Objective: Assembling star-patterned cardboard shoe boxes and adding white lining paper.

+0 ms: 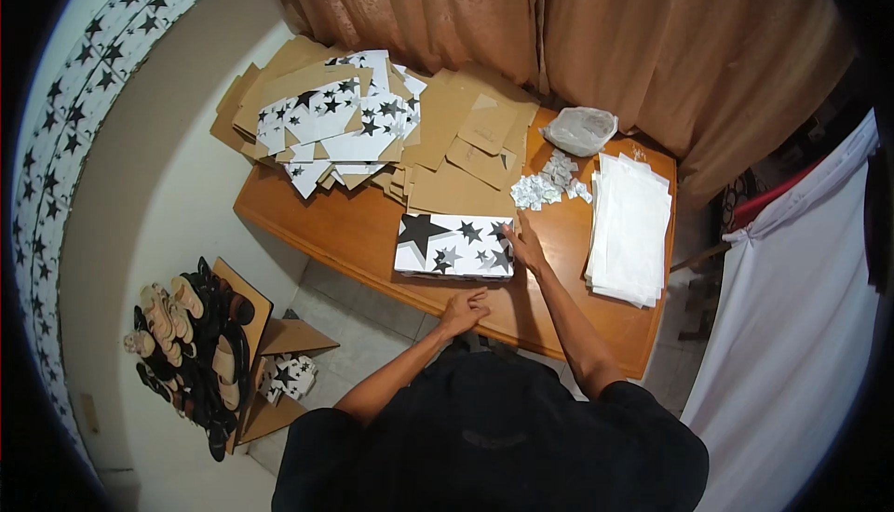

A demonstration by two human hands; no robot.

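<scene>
A white shoebox (454, 245) printed with black and grey stars lies near the table's front edge, its lid side up. My right hand (527, 247) is at the box's right end, fingers stretched out and the thumb side against it. Just below the box's front side, my left hand (464, 312) hovers at the table edge with loosely bent fingers and nothing visible in them. Close beyond my right hand sits a heap of small white packets (540, 190).
Flat brown and star-printed cardboard pieces (335, 112) pile up at the back left. White paper sheets (629, 223) lie stacked at the right, with a clear plastic bag (581, 130) behind the packets. Shoes (200, 344) fill a rack at lower left.
</scene>
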